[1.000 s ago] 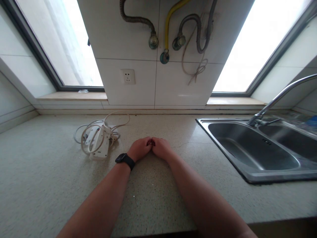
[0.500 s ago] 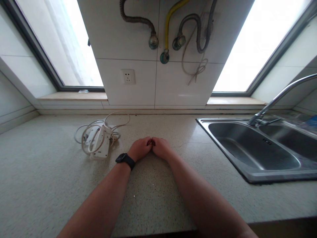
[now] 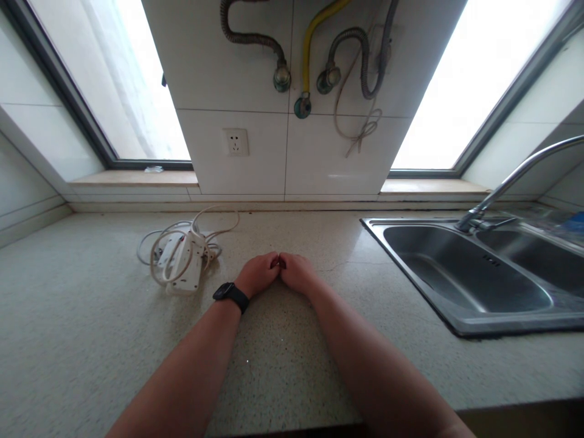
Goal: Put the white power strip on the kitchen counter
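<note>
My left hand [image 3: 258, 272] rests on the speckled stone countertop [image 3: 292, 377] with its fingers curled into a fist; a black watch [image 3: 231, 294] is on that wrist. Against it, knuckles to knuckles, lies my right hand [image 3: 296, 271], likewise closed. Nothing shows in either fist, though the insides of the fingers are partly hidden. To the left of my left hand, not touching it, sits a white power strip [image 3: 188, 267] with its pale cord looped around and over it.
On the right a steel double sink [image 3: 460, 267] is set into the counter, with a chrome faucet [image 3: 511, 182] behind it. A wall socket [image 3: 236, 142], a yellow hose [image 3: 307, 55] and grey corrugated hoses [image 3: 250, 38] are on the tiled wall. Windows flank it.
</note>
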`<state>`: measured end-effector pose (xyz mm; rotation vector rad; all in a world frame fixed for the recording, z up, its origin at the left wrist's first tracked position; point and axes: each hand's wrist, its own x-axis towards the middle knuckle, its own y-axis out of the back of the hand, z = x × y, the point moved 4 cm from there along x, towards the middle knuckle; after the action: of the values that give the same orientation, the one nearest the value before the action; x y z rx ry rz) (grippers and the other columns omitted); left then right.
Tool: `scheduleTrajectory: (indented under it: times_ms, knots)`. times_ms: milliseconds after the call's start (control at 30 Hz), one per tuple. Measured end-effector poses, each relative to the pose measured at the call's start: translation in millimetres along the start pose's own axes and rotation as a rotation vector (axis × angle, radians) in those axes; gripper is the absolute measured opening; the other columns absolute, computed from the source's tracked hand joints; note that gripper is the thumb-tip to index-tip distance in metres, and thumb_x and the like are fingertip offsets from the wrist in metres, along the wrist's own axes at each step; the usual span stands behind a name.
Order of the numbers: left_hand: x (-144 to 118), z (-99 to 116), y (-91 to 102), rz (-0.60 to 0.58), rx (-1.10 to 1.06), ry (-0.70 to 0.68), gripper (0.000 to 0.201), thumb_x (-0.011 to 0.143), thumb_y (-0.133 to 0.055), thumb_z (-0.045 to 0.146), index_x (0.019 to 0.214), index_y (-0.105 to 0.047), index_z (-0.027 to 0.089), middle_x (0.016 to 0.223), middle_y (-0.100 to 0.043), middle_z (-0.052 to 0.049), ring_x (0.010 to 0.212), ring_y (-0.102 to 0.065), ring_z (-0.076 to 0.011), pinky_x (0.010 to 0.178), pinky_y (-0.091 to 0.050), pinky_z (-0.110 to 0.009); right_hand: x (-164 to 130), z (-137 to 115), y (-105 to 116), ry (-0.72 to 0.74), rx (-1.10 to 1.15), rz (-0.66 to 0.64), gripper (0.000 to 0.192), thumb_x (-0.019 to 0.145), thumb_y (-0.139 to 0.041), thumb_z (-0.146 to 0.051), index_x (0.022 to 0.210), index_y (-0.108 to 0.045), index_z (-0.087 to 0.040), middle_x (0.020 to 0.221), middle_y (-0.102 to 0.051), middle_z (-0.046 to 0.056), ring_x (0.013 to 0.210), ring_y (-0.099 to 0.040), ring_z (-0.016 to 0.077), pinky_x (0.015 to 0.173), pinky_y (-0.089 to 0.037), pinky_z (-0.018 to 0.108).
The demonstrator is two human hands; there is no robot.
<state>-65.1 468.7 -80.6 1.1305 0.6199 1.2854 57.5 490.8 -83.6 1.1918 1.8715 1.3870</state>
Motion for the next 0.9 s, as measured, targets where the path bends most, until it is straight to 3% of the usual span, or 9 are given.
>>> scheduleTrajectory:
  times_ms: [900]
  knots:
    - [0.5, -2.8, -2.3, 0.012, 0.001, -0.008, 0.011, 0.085, -0.046, 0.024, 0.083, -0.056, 0.021, 0.078, -0.065, -0.004, 0.07, -0.055, -0.0168, 0.06, -0.029, -0.028, 1.7, 3.2, -4.1, 0.0, -0.009, 0.009, 0.025, 0.086, -0.045, -0.025, 0.101, -0.065, -0.023, 0.102, -0.071, 0.008, 0.091, -0.063, 0.0208, 0.071, -0.037, 0.028]
